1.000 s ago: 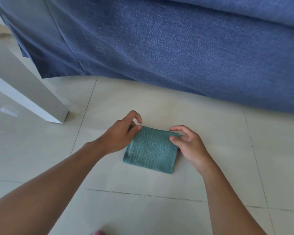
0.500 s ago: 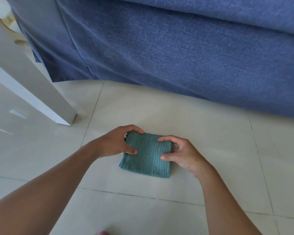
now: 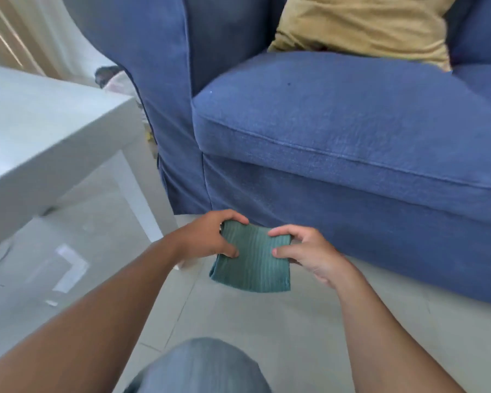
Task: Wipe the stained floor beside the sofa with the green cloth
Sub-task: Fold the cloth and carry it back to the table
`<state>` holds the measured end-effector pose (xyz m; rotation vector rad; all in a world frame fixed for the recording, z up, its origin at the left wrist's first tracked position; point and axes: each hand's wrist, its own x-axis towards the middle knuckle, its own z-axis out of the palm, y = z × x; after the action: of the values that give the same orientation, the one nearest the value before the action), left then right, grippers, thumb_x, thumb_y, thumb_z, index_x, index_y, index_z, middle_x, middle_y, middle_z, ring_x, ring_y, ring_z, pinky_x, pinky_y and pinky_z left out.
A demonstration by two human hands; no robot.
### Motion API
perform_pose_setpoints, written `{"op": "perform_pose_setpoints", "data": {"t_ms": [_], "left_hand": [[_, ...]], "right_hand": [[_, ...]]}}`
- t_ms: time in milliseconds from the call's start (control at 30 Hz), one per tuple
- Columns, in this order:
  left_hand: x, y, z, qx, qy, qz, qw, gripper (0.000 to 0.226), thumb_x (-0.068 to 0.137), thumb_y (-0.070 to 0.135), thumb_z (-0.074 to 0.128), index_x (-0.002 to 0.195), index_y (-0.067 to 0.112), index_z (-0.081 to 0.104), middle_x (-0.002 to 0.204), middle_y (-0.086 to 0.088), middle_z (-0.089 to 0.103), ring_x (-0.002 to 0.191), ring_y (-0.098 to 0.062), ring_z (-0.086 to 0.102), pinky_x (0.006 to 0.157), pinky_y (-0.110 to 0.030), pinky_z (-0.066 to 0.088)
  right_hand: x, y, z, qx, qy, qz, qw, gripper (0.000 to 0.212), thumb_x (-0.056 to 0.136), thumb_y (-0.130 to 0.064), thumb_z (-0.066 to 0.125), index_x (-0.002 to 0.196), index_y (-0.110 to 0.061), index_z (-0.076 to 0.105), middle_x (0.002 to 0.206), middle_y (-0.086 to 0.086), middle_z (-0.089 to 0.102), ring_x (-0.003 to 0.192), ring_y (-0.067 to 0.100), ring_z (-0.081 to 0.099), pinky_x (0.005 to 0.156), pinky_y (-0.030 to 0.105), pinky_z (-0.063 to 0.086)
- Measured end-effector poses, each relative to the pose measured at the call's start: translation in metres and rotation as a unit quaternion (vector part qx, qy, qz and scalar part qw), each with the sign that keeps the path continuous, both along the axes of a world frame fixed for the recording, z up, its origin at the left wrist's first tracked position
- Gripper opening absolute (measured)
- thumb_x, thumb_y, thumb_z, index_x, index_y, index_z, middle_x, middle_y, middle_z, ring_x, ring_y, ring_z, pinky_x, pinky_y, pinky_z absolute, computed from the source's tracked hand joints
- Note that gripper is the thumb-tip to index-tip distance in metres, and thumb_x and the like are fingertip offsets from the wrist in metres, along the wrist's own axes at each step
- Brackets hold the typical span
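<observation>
My left hand (image 3: pixel 207 236) covers the green cloth's (image 3: pixel 253 265) upper left corner; my right hand (image 3: pixel 304 251) hides its right edge. The sofa (image 3: pixel 338 143) runs off the right edge, the white table (image 3: pixel 40 131) off the left. Something dark behind the sofa arm (image 3: pixel 107 73) is too blurred to identify.

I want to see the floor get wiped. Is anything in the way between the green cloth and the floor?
Nothing visible. Both the left hand and right hand hold the green cloth above bare floor by the sofa.
</observation>
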<state>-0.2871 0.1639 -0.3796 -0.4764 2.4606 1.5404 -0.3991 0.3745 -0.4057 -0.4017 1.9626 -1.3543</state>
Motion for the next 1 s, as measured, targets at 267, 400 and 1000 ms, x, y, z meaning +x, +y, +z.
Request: {"op": "perform_pose_setpoints", "data": {"t_ms": [267,400,1000], "left_hand": [[0.010,-0.009,0.184,-0.080,0.044,0.027,0.996,0.057,0.076,-0.003,0.078,0.125,0.022,0.062,0.098,-0.003,0.059,0.073,-0.014,0.061,0.056,-0.021,0.056],[0.034,-0.040,0.247,-0.097,0.074,0.080,0.989,0.057,0.072,-0.006,0.080,0.120,0.021,0.065,0.111,-0.013,0.057,0.084,-0.021,0.061,0.068,-0.033,0.059],[0.363,-0.139,0.266,-0.152,-0.069,0.453,0.876,0.062,0.077,0.002,0.081,0.133,0.018,0.060,0.123,-0.006,0.057,0.095,-0.027,0.069,0.081,-0.032,0.061]], "right_hand": [[-0.010,-0.026,0.154,-0.145,-0.026,0.067,0.987,0.031,0.082,0.015,0.068,0.105,-0.005,0.072,0.091,0.007,0.075,0.082,0.015,0.071,0.072,0.021,0.057],[-0.011,-0.063,0.218,-0.191,0.004,0.114,0.975,0.032,0.083,0.014,0.067,0.107,-0.007,0.072,0.105,0.013,0.073,0.091,0.018,0.071,0.078,0.024,0.057],[0.243,-0.352,0.286,-0.001,0.203,0.572,0.795,0.034,0.089,0.012,0.062,0.112,-0.011,0.070,0.125,0.017,0.060,0.113,0.032,0.063,0.097,0.038,0.057]]}}
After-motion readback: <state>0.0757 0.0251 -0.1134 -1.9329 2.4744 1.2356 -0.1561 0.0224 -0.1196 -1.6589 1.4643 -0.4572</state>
